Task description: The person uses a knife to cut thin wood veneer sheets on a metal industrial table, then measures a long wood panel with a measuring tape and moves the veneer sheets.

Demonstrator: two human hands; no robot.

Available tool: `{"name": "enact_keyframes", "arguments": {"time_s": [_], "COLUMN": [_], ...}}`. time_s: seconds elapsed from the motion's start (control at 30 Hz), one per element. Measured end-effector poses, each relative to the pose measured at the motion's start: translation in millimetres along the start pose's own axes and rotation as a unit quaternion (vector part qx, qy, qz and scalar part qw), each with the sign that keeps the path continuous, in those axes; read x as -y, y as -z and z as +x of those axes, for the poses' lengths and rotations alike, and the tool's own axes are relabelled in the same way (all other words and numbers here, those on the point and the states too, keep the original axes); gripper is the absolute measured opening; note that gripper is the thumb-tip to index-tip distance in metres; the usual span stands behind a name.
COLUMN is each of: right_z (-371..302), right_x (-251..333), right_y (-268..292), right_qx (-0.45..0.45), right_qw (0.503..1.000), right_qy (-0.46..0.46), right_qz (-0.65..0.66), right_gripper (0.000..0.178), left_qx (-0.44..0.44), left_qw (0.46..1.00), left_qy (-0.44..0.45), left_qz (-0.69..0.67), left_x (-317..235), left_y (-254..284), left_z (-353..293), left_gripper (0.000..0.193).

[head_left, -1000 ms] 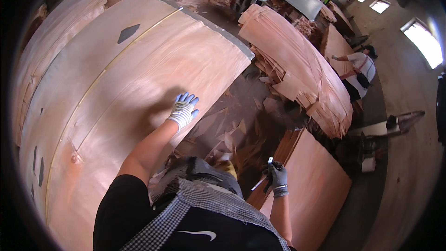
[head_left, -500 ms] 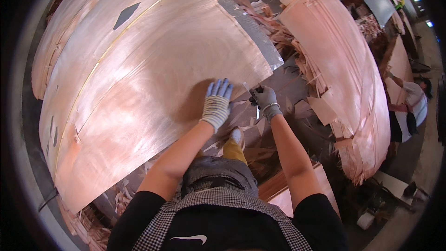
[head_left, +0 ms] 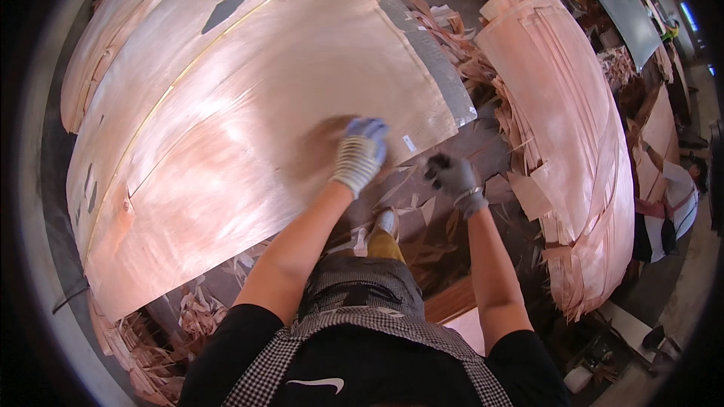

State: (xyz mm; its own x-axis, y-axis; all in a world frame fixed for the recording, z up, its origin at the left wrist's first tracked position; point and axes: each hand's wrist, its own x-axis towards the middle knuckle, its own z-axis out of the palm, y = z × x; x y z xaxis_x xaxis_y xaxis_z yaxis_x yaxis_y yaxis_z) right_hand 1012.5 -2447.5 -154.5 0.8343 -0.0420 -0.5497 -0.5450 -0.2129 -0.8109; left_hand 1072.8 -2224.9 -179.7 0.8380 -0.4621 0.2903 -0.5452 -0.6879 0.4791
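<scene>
A large pinkish wood veneer sheet (head_left: 302, 68) lies before me, its near right corner beside my hands. My left hand (head_left: 362, 154), in a striped white glove with blue fingers, is over the sheet near its close edge. Its fingers look bent, but motion blurs them and I see nothing in them. Past the corner hovers my right hand (head_left: 455, 176), in a grey glove with dark fingertips. Its fingers are loosely curled and slightly apart, with nothing visible between them. A small whitish strip (head_left: 409, 143) lies on the sheet by that corner.
A thin yellow strip (head_left: 172, 87) crosses the sheet beside a dark patch (head_left: 225, 13). To the right rises a thick veneer stack (head_left: 566, 128). Torn scraps (head_left: 426, 211) litter the floor around my foot (head_left: 386, 220). Another person (head_left: 675, 192) works at the far right.
My right hand has drawn away to the right from the sheet's corner. The whitish strip now lies on the sheet. My left hand's fingers, spread flat before, look bent and blurred.
</scene>
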Motion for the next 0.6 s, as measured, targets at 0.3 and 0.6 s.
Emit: {"name": "enact_keyframes", "arguments": {"time_s": [0.3,0.6], "right_z": [-100.4,-119.9], "right_x": [42.6,-104.8], "right_y": [-302.3,-376.3], "right_qx": [0.160,0.221], "right_qw": [0.933,0.959], "right_qy": [0.226,0.029], "right_qz": [-0.229,-0.177], "right_gripper": [0.023,0.013], "left_qx": [-0.133,-0.493], "left_qw": [0.969,0.296], "left_qy": [0.130,0.815], "left_qz": [0.164,0.069], "left_x": [116.0,278.3], "left_y": [121.2,358.2], "left_z": [-160.5,-597.1], "left_gripper": [0.035,0.045]}}
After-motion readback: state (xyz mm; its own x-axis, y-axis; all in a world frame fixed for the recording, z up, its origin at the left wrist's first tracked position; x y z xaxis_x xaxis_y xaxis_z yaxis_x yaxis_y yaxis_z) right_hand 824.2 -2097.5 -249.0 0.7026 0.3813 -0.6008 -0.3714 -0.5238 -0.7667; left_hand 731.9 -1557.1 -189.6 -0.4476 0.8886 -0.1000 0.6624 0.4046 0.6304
